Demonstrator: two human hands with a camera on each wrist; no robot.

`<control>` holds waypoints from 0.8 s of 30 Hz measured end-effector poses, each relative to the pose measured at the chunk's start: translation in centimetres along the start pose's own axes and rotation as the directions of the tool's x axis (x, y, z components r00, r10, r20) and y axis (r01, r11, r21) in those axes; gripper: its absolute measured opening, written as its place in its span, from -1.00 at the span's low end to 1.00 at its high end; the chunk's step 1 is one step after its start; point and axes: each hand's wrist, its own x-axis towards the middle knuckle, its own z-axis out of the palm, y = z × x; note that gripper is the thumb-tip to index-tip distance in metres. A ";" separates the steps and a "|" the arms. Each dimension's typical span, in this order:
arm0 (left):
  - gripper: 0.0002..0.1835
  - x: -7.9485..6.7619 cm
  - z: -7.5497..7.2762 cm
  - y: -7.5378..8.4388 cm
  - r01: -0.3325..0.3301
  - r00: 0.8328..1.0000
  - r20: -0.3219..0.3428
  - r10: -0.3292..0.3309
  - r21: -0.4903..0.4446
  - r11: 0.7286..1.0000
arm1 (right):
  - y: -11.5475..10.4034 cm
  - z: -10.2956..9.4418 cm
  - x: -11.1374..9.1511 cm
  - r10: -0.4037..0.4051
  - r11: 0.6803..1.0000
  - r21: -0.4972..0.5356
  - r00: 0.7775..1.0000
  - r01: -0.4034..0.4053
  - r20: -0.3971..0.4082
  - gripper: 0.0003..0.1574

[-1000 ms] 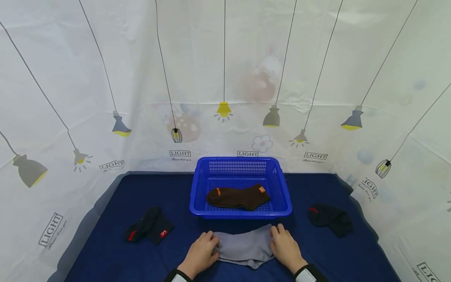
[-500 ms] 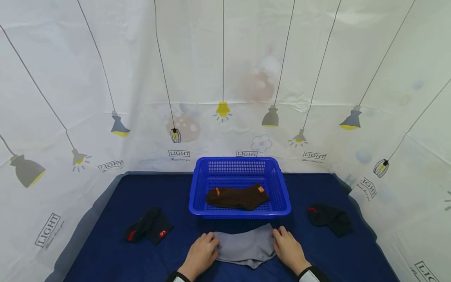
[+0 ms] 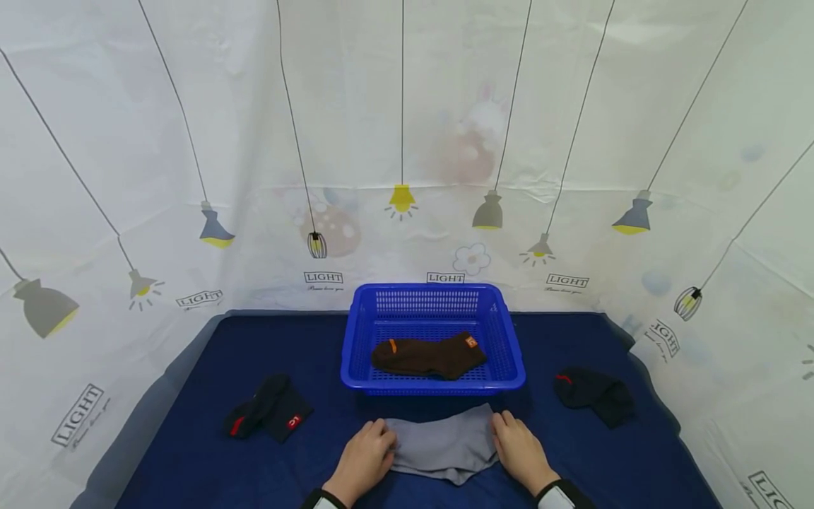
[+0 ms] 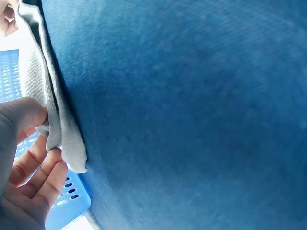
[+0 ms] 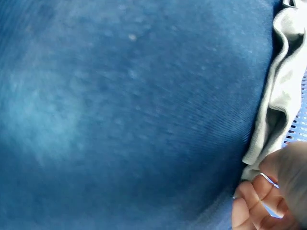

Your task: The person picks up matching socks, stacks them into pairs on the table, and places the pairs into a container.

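At the left of the blue-covered bench (image 3: pixel 203 459), the first black sock (image 3: pixel 273 406) is lying in a crumpled bend, red marks showing at its toe and on its label. Beside it, the left hand (image 3: pixel 361 456) is pinching the near end of the grey sock (image 3: pixel 441 445) between thumb and fingers. The grey sock is spanning the gap between the two hands, just in front of the blue plastic basket (image 3: pixel 432 388), inside which the brown sock (image 3: pixel 426 357) is lying nearly flat. The right hand (image 3: pixel 523 454) is pinching the other end. The second black sock (image 3: pixel 594 397) is resting farther right, angled, with a red toe mark. The step in hand appears to be one of straightening and aligning the grey sock; the next move would seem to be calling for an even pinch at both ends, so that the layers do not slip apart. As to materials, the grey knit is looking soft and thin, its layered edges lying close at the left and rippling at the right; whether these are belonging to one sock or a stacked pair is remaining unclear. The basket is presenting rigid, perforated walls; the brown knit is appearing denser, with orange accents.
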 end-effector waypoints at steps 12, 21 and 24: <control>-0.81 0.0 -0.6 -0.6 0.052 0.997 0.051 -0.050 -0.022 0.998 | -0.5 -1.5 0.4 0.005 1.000 0.000 0.999 -0.005 0.032 -0.68; -0.84 -0.4 -0.2 -0.7 0.064 0.997 0.038 -0.064 0.002 0.998 | -0.8 -1.2 -0.1 0.017 1.000 0.022 0.997 -0.019 0.080 -0.57; -0.84 -0.4 -0.1 -0.6 0.079 0.997 0.008 -0.079 0.003 0.997 | -0.8 -1.0 -0.2 0.009 1.000 0.014 0.998 -0.010 0.064 -0.57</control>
